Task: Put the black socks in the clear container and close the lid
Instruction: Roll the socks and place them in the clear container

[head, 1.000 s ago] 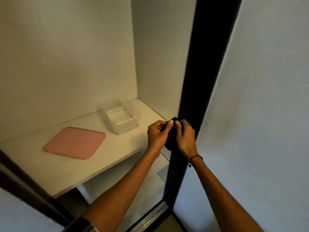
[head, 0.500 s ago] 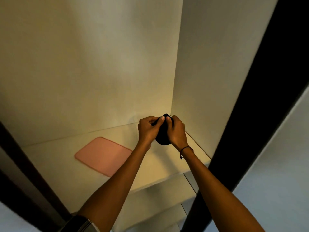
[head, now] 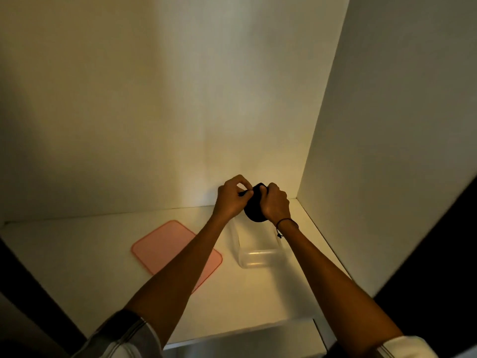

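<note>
A rolled bundle of black socks (head: 254,211) hangs between both my hands, above the far end of the clear container (head: 258,257). My left hand (head: 232,198) pinches the bundle's top edge from the left. My right hand (head: 276,205) grips it from the right. The container stands open on the white shelf (head: 245,301), near the right wall. Its pink lid (head: 167,245) lies flat on the shelf to the left, partly under my left forearm.
The shelf sits inside a white cabinet, with a back wall (head: 180,112) and a right side wall (head: 387,151) close to the container. A dark frame edge (head: 438,267) runs at the right, and a lower shelf (head: 245,342) shows beneath.
The view has swung left into the cabinet. Both hands have carried the socks from the cabinet's front edge over the shelf to above the container.
</note>
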